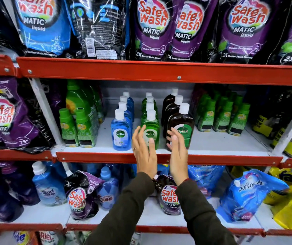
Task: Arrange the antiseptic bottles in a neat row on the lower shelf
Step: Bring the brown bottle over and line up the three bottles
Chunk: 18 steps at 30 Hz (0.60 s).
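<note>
Hands spread open, left hand (144, 152) and right hand (177, 149) empty, before green bottle (150, 128)

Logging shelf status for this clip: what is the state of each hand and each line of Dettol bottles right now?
Left hand: open, fingers spread, empty, in front of the green line.
Right hand: open, empty, in front of the brown front bottle.
Blue Dettol bottles: upright, capped, lined front to back.
Green Dettol bottles: upright, capped, lined front to back.
Brown Dettol bottles: upright, capped, lined front to back.
</note>
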Available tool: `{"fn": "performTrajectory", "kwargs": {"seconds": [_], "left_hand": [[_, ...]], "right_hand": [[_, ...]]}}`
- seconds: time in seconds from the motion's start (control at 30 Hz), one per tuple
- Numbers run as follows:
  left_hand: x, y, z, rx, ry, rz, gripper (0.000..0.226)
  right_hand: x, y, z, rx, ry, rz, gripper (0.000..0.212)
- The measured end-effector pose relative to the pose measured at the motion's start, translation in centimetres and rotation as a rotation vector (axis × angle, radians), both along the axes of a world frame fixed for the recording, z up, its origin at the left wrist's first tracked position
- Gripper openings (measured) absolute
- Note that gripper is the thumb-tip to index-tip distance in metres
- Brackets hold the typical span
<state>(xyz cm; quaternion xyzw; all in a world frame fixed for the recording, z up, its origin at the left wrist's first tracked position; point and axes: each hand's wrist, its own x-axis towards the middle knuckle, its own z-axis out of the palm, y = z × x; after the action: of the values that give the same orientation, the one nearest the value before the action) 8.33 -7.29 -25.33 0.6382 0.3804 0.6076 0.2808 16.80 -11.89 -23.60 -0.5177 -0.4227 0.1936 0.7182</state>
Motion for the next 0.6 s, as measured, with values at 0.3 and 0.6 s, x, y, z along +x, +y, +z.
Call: {"fn": "performTrajectory", "kwargs": {"seconds": [0.3, 0.6], "left_hand": [[-2.3, 2.2, 1.7, -0.263, -0.012, -0.341, 0.056], [-3.1, 3.1, 1.1, -0.221, -0.061, -0.354, 0.037]], "right_hand": [[-2.0, 2.6, 1.0, -0.201, -0.013, 0.201, 0.049], [-1.6, 2.7, 0.0, -0.207, -0.021, 0.135, 0.028]]}}
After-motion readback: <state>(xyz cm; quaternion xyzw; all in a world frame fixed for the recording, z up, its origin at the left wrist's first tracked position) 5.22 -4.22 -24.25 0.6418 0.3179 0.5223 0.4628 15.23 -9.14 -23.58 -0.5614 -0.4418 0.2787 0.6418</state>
